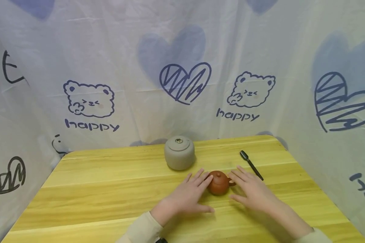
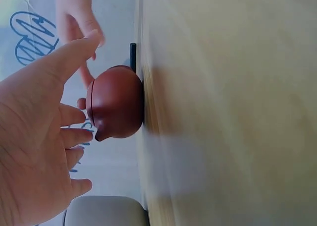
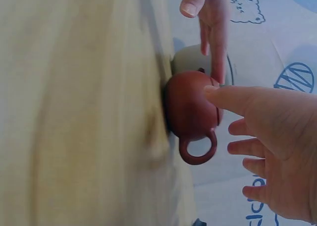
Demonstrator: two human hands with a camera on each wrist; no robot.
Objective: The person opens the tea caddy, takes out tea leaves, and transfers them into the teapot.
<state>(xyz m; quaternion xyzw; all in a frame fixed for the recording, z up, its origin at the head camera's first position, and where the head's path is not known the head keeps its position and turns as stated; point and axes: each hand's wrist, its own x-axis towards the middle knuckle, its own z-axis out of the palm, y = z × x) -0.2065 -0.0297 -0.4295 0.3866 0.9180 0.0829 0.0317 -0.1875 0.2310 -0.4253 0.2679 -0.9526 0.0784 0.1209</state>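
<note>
Flanking a reddish-brown teapot [image 1: 218,185] on the table [image 1: 103,192], the left hand [image 1: 188,194] and right hand [image 1: 253,189] hold their grip unclosed, fingers outstretched. A grey jar [image 1: 179,156] stands behind; a black spoon [image 1: 251,164] lies to the right.

The reddish-brown teapot [image 1: 218,185] is showing smooth, clay-like walls and is catching a soft, satiny sheen. Behind it, the grey jar [image 1: 179,158] is looking matt and ceramic, while its lid knob [image 1: 178,140] is glinting like metal. The black scoop [image 1: 251,165] is reflecting a little light; at this size it could be plastic or lacquered wood. The tabletop [image 1: 94,192] is displaying smooth, wood-grained boarding, the backdrop [image 1: 124,60] is hanging as creased cloth, and the cream sleeve [image 1: 144,229] is appearing as matt fabric.
</note>
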